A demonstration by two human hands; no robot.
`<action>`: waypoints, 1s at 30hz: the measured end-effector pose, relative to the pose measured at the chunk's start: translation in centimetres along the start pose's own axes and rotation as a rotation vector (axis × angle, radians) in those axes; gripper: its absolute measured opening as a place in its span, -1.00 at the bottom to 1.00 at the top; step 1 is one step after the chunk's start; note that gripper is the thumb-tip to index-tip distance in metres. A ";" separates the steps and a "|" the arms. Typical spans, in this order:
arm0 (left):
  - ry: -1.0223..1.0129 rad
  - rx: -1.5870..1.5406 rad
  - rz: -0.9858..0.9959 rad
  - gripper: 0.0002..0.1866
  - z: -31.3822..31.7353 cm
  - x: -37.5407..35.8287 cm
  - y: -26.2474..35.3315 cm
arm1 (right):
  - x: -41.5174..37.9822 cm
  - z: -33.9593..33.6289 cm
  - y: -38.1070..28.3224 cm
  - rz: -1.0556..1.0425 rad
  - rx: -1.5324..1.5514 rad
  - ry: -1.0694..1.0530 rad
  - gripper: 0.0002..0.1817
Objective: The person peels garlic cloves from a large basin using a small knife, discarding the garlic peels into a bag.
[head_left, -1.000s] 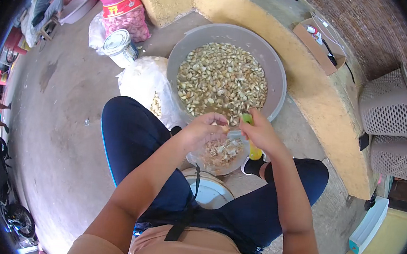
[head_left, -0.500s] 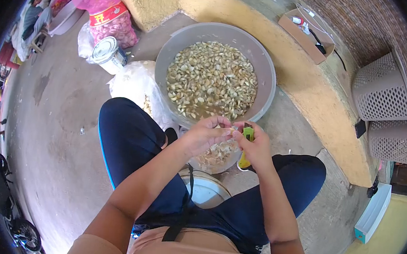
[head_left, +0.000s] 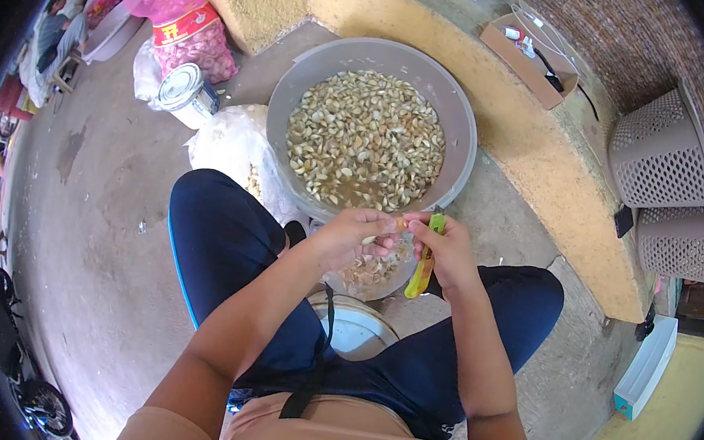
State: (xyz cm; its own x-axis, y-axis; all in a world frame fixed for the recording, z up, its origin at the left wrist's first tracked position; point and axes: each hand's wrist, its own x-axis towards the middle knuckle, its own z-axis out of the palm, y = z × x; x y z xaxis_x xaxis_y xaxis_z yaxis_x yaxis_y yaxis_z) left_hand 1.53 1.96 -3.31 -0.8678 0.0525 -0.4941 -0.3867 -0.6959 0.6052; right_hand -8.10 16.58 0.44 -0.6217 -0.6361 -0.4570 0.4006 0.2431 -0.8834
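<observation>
My left hand (head_left: pixel 357 237) pinches a garlic clove (head_left: pixel 401 224), with a second pale piece showing under its fingers. My right hand (head_left: pixel 453 253) is closed around a yellow-green utility knife (head_left: pixel 420 277), its blade end pointing up and away from me. The fingertips of both hands nearly meet at the clove. Just below them is a bowl of garlic peels (head_left: pixel 369 278), partly covered by the left hand. Beyond the hands stands a large grey basin (head_left: pixel 460 137) with many garlic cloves (head_left: pixel 367 134) in cloudy water.
Left of the basin are a white plastic bag (head_left: pixel 234 140), a metal can (head_left: pixel 187 93) and a pink net sack of garlic (head_left: pixel 196 50). A white bucket (head_left: pixel 360 332) sits between my knees. On the right ledge are a cardboard box (head_left: pixel 510 49) and grey crates (head_left: pixel 661 182). Another person (head_left: pixel 53 31) sits far left.
The utility knife has tilted and swung slightly in my right hand, so more of its handle shows. My left fingers have opened a little below the clove, exposing a pale piece.
</observation>
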 end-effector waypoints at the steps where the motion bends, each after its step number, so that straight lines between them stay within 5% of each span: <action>1: -0.001 0.014 0.010 -0.81 0.0 0.0 0.0 | 0.2 -0.1 0.2 0.005 0.011 -0.004 -0.80; 26: 0.018 -0.281 0.064 -0.77 1.0 0.8 -0.6 | 0.2 0.5 0.4 -0.295 -0.242 0.139 -0.73; 30: 0.023 -0.279 0.075 -0.79 1.0 0.8 -1.0 | 0.3 0.9 0.3 -0.607 -0.513 0.213 -0.80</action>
State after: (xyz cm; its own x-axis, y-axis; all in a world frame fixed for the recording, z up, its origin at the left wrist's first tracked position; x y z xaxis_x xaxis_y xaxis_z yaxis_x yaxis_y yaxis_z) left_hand 0.90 3.36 -3.70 -0.8823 -0.0204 -0.4703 -0.2182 -0.8675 0.4471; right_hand -7.59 15.79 0.11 -0.7664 -0.6243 0.1511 -0.3715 0.2390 -0.8971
